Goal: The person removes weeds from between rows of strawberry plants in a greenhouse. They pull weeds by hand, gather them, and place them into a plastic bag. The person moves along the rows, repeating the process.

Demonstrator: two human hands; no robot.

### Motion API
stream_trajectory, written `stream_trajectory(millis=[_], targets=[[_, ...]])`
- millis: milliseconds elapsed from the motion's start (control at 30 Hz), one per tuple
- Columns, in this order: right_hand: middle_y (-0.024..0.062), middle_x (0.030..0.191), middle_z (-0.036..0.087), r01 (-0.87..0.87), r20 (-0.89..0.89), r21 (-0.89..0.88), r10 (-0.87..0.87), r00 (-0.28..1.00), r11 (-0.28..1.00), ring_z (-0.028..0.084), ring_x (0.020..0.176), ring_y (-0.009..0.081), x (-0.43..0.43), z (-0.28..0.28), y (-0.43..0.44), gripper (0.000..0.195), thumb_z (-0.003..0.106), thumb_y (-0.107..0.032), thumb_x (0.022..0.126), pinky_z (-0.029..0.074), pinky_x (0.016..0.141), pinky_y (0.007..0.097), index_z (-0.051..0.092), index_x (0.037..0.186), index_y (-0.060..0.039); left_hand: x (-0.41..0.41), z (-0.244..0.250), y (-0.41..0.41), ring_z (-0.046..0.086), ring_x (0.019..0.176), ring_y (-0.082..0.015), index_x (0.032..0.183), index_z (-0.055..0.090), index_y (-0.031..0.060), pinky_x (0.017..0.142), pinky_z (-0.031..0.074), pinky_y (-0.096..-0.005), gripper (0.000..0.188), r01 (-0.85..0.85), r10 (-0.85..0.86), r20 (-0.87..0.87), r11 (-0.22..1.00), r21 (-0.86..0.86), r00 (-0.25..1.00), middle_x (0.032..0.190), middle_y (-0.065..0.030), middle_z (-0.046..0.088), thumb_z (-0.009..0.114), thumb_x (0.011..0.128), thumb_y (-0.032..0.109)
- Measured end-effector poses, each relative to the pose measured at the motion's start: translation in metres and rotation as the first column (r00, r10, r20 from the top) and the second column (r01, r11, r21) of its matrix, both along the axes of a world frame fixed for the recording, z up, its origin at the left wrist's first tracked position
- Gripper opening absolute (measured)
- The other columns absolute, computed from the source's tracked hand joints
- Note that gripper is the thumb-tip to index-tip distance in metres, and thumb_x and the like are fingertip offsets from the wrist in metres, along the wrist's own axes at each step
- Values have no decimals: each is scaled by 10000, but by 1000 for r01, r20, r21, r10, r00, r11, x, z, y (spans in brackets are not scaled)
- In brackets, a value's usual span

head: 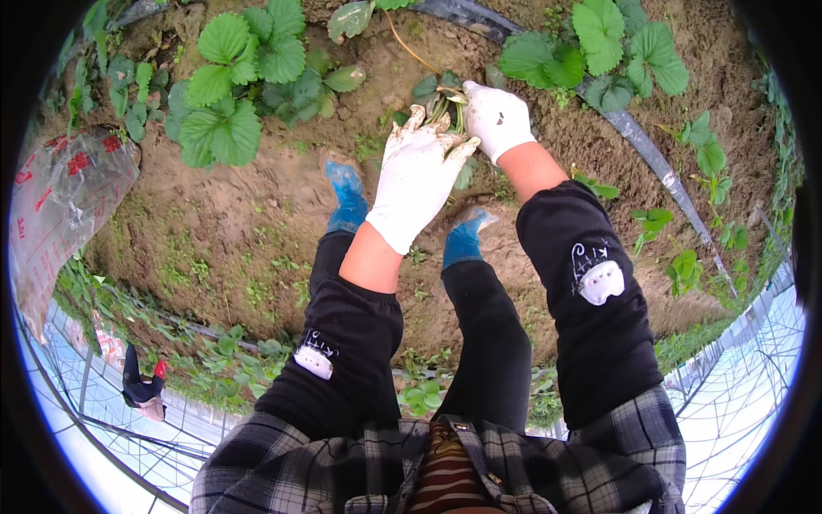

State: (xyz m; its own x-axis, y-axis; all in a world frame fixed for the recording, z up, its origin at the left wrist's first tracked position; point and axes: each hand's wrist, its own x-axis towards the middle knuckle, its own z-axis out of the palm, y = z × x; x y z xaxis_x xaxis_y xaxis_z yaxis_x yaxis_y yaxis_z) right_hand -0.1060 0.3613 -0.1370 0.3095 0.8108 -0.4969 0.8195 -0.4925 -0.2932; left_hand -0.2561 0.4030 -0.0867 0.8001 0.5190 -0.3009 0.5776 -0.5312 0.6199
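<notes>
Both my hands wear white gloves with soil on the fingers. They meet at the upper middle, over a bunch of green leaf stalks of a small strawberry plant [443,110]. My right hand [496,121] is closed around the top right side of the stalks. My left hand [420,170] lies at their lower left, its muddy fingers spread against the bunch; whether they grip it is hard to tell. The base of the stalks is hidden by the gloves. A thin brown runner [408,44] arches over the soil just above.
Larger strawberry plants [225,96] [600,54] grow at upper left and upper right. A black irrigation hose [648,154] curves down the right. A clear plastic bag [70,199] with red print lies at left. My blue-covered feet [347,193] stand on soil. Another person [142,389] is far off, lower left.
</notes>
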Motion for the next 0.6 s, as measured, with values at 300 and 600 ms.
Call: stream_trajectory(millis=[300, 600], targets=[[165, 841, 650, 228, -4, -71, -229, 973, 971, 628, 776, 333, 3, -1, -28, 216, 508, -170, 832, 504, 714, 410, 623, 997, -93, -8, -1, 8, 413, 1226, -337, 1026, 678, 133, 1035, 265, -464, 322, -66, 77, 43, 973, -219, 996, 1134, -114, 600, 498, 881, 356], [154, 1135, 608, 324, -351, 170, -250, 902, 931, 601, 1018, 233, 37, 16, -33, 502, 637, -274, 855, 459, 856, 296, 487, 1211, 46, -10, -1, 9, 509, 1128, -277, 1064, 654, 146, 993, 349, -416, 255, 31, -29, 61, 999, -44, 998, 1093, -81, 621, 525, 862, 232]])
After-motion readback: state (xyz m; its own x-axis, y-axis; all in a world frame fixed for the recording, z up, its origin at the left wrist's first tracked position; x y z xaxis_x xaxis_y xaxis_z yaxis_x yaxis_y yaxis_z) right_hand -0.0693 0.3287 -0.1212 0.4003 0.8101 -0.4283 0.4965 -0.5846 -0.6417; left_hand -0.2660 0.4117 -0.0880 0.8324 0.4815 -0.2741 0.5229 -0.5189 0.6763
